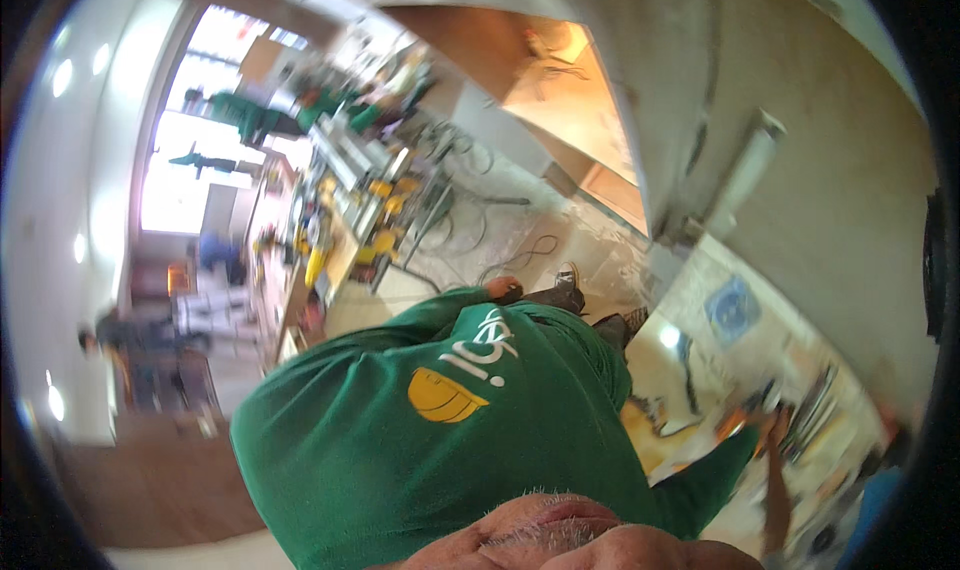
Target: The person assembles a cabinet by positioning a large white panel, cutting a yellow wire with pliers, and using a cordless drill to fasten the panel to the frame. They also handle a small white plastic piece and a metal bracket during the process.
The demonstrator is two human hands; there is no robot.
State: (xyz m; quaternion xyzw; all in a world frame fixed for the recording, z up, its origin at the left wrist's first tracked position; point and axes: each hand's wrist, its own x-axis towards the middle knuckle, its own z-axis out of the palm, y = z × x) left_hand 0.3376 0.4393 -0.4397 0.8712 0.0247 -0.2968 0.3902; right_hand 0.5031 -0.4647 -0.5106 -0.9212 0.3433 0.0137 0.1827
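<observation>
My left hand (503, 288) hangs low beside my dark trousers, past the cuff of my green sleeve. It is small and its fingers do not show clearly. On the right, my green sleeve reaches over a pale, littered work surface (690, 315). My right hand (766, 422) is at its end, beside a blurred orange-and-black thing (738, 422). Motion smears the fingers, so I cannot make out a grip. A bare forearm (776, 495), seemingly another person's, meets the same spot. Long dark and metallic pieces (812, 410) lie close by.
A blue square item (733, 310) lies on the pale surface. Yellow power tools (318, 255) crowd a bench at left, with cables (470, 215) on the floor. Several people work farther back, some in green (250, 118). A large beige panel (830, 200) stands at right.
</observation>
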